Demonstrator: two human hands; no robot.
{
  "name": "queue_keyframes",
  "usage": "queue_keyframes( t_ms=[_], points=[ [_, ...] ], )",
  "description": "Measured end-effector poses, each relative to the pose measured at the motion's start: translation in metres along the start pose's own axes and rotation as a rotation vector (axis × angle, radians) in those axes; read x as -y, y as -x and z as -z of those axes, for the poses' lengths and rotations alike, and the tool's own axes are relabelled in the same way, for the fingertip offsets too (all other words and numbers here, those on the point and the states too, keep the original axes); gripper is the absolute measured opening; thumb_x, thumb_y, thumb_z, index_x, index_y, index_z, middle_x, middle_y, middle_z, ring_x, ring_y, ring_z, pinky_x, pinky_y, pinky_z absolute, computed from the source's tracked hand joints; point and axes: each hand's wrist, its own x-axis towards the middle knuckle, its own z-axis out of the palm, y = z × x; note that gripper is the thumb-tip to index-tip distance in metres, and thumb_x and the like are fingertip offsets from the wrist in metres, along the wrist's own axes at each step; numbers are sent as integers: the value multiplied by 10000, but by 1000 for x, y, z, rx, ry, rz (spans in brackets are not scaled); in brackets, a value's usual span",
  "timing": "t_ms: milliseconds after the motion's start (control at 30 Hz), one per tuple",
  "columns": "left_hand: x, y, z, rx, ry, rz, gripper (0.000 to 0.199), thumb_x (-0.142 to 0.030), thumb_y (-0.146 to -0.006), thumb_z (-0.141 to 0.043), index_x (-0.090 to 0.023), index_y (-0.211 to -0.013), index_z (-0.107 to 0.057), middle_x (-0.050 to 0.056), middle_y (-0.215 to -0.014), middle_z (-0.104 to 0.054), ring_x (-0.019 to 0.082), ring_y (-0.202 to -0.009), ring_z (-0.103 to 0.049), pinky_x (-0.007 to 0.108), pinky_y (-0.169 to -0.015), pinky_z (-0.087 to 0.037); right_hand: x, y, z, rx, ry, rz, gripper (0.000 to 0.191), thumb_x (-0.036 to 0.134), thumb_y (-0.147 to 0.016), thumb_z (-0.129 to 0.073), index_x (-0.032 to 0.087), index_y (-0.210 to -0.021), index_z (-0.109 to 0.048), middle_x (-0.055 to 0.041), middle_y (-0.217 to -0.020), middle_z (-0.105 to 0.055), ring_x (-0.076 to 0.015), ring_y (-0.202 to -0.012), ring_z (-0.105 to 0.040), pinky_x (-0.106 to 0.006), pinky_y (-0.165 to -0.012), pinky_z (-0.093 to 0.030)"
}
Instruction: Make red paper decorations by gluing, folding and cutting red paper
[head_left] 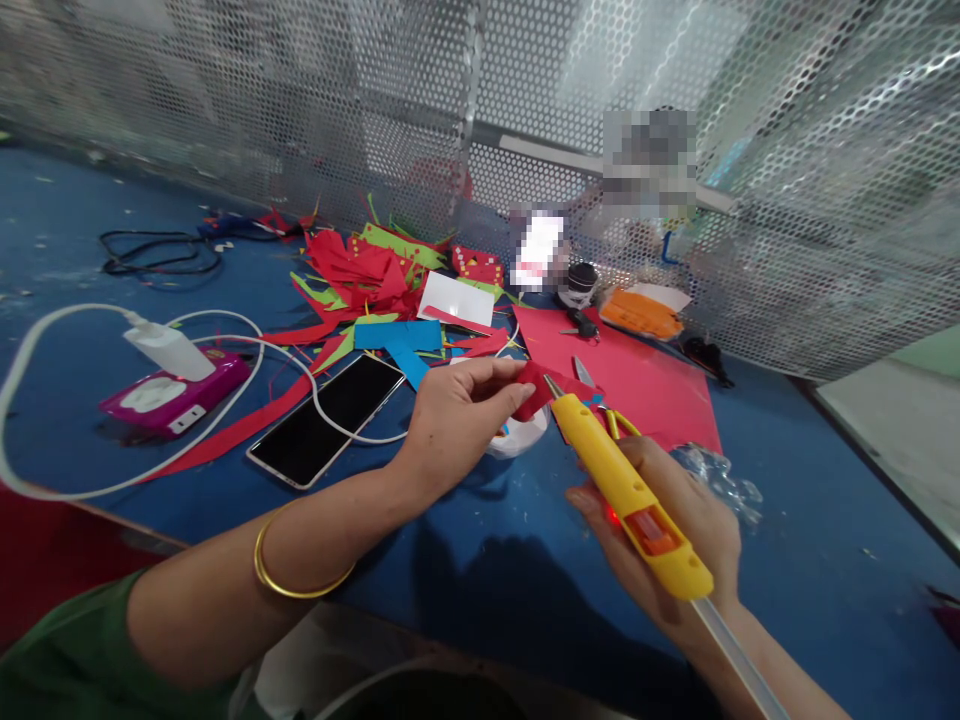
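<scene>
My left hand (pixel 457 425) is closed, with a small folded red paper piece (pixel 534 388) pinched between thumb and fingers. In my right hand (pixel 675 530) is a yellow hot glue gun (pixel 615 480), its metal nozzle pointing up and left at the red piece. A clear glue stick (pixel 739 655) sticks out of the gun's back end, and a red light glows by its handle. Below the red piece sits a white round item (pixel 519 437), partly covered. Scissors with yellow handles (pixel 583 372) lie behind the glue gun.
Red, green and blue paper scraps (pixel 375 275) are heaped at the back. A dark phone (pixel 328 420) lies left of my hands, beside a purple power strip (pixel 180 393) with white cables. Behind are a red sheet (pixel 637 380), keys (pixel 583 325) and a perforated metal screen (pixel 300 110).
</scene>
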Motion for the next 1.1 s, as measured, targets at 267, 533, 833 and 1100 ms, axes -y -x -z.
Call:
queue_keyframes(
  t_ms=[267,533,833,1100],
  points=[
    [-4,3,1,86,-20,16,196,-264,-807,-719,-172,-958,-805,25,-786,-766,133,-623,-697,167,-440,-495,4,0,1,38,48,-43,277,510,-956,-577,246,-875,-566,33,-672,-646,-130,-530,-593,-258,-520,-427],
    [-8,5,1,148,-30,23,237,-275,-841,-698,-163,-1026,-794,32,-718,-743,149,-640,-714,177,-473,-527,1,1,0,52,77,-79,331,568,-946,-563,246,-870,-561,24,-660,-651,-154,-548,-625,-269,-515,-432],
    [-7,4,1,151,-1,7,231,-240,-835,-694,-167,-1031,-791,23,-761,-744,142,-659,-727,164,-479,-534,-6,0,3,87,113,-35,335,572,-939,-571,244,-875,-535,32,-643,-658,-146,-503,-614,-255,-481,-424],
    [-7,5,0,149,-9,15,217,-245,-832,-697,-156,-1009,-787,27,-773,-742,139,-652,-725,163,-477,-531,-7,1,3,117,89,-42,346,563,-926,-599,239,-834,-521,38,-619,-644,-134,-491,-604,-246,-465,-411]
  ],
)
